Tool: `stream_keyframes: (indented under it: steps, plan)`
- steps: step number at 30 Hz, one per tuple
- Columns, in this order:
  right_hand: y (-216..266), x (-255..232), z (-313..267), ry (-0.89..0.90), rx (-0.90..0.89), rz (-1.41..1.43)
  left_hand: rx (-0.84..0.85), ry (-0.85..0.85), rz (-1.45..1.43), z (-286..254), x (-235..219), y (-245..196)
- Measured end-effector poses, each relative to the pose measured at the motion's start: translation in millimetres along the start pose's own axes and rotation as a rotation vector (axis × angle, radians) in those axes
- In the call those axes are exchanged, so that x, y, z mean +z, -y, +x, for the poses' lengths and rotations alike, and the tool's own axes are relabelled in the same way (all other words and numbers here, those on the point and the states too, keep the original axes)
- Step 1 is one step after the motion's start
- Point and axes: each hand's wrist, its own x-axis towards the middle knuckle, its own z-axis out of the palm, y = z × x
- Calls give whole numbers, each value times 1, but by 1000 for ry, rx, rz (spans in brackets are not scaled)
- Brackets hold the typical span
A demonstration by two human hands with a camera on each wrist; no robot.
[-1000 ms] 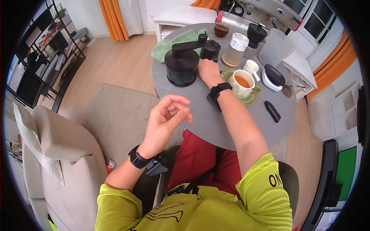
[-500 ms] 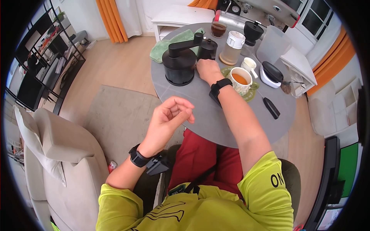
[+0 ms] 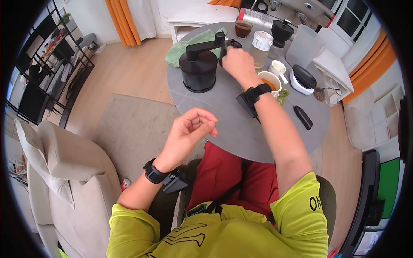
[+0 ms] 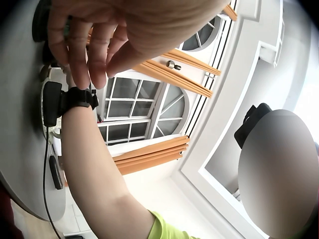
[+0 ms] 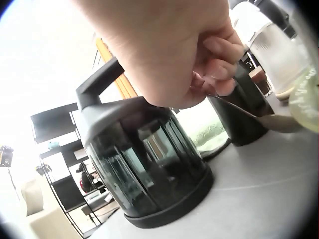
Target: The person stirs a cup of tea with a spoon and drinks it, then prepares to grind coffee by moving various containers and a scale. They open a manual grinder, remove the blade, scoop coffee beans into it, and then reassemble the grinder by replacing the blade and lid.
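My right hand reaches over the table beside a black crank-topped container with a clear, ribbed body. In the right wrist view its curled fingers pinch the thin handle of a metal spoon, whose bowl points away and down. Just behind that hand stands a small black canister, partly hidden by it. A patterned cup of orange-brown liquid is half covered by my right wrist. My left hand hovers at the near table edge, fingers loosely bent, holding nothing.
On the round grey table are a green cloth, a glass of dark drink, a white-topped jar, a black hand grinder, a small white cup and a black-handled tool. An espresso machine stands behind.
My right hand has risen and moved away from me, from beside the crank-topped container's base to over the small black canister. The left hand has stayed nearly still.
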Motion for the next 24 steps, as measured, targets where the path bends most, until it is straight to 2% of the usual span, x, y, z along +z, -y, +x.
stream_keyframes:
  steps: [2, 4, 6, 7, 8, 10, 15, 18, 24]
  plan:
    - [-12, -14, 4, -52, 37, 47, -4, 2, 20, 1, 1, 2]
    - [-31, -30, 12, -173, 151, 261, -15, 1, 25, 1, 0, 5]
    - [-55, -50, 19, -193, 202, 406, -25, 3, 30, 3, 0, 8]
    - [-63, -68, 14, -157, 244, 611, -38, -5, 37, 3, 0, 10]
    - [-72, -80, 8, -152, 238, 802, -51, -13, 45, 4, 0, 12]
    - [-92, -108, -7, -113, 181, 966, -69, -13, 63, 6, -2, 18]
    - [-118, -138, -60, -141, 150, 1052, -105, -34, 95, 13, -4, 30]
    - [-142, -128, -90, -154, 142, 1047, -123, -50, 110, 20, -4, 34]
    - [-173, -94, -132, -259, 294, 1059, -216, -119, 121, 63, 12, 36]
